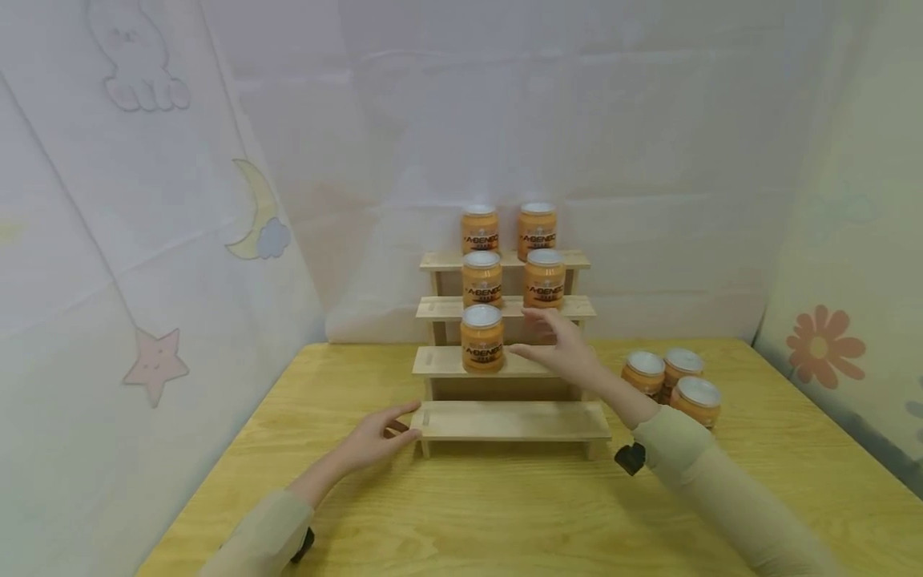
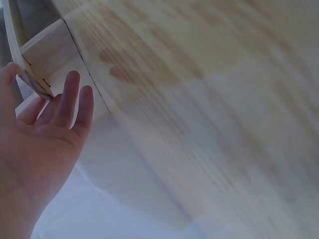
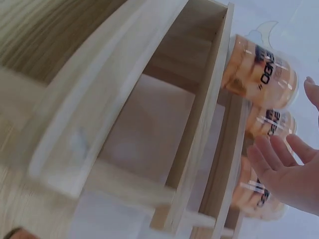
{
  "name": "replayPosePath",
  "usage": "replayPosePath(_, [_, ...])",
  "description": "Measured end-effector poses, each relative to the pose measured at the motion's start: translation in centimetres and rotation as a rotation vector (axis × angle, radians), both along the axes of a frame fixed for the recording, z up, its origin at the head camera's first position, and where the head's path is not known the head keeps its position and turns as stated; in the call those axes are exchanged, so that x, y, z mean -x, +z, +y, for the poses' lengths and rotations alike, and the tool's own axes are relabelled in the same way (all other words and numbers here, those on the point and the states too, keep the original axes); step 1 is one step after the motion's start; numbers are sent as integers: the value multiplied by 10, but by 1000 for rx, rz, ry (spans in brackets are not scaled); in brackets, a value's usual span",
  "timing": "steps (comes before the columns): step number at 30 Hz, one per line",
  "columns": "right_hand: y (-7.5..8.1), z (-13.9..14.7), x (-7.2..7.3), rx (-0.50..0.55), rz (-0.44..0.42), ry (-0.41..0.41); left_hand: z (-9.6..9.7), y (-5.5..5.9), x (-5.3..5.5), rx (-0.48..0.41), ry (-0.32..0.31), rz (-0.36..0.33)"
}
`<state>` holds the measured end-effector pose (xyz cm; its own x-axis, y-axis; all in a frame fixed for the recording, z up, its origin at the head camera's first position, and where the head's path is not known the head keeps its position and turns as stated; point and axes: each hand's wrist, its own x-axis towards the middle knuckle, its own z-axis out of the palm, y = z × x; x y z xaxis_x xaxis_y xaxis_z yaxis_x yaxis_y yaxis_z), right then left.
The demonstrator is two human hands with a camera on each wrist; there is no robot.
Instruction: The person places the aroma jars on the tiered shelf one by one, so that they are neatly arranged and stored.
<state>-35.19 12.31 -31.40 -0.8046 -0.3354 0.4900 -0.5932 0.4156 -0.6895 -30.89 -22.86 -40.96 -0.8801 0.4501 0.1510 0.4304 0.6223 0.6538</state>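
**Hands at the stepped wooden rack**

Where the stepped wooden rack stands on the yellow tabletop, both hands are seen at its front. The left hand is laid on the tabletop at the left end of the lowest step, fingers straight and relaxed, their tips touching the step's end; nothing is held in its grip. The right hand is held open above the second step, fingers spread and loose, nothing pinched. It is placed just right of the lone jar on that step, apart from it, and just below the right-hand jar of the third step.

Five orange jars with silver lids are counted on the rack: one on the second step, two on the third, two on the top. The lowest step carries none. Three more jars are grouped on the tabletop, right of the rack, near the right forearm. Pale printed curtains are hung around the tabletop.
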Motion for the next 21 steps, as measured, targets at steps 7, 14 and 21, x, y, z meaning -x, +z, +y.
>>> replayPosePath(7, [4, 42, -13, -31, -31, 30, -3, 1, 1, 7, -18, -14])
replayPosePath(14, [7, 85, -26, -81, -51, -37, -4, 1, 3, 24, -28, -14])
replayPosePath(21, [1, 126, -35, -100, -27, -113, -4, -2, 6, 12, -36, -6])
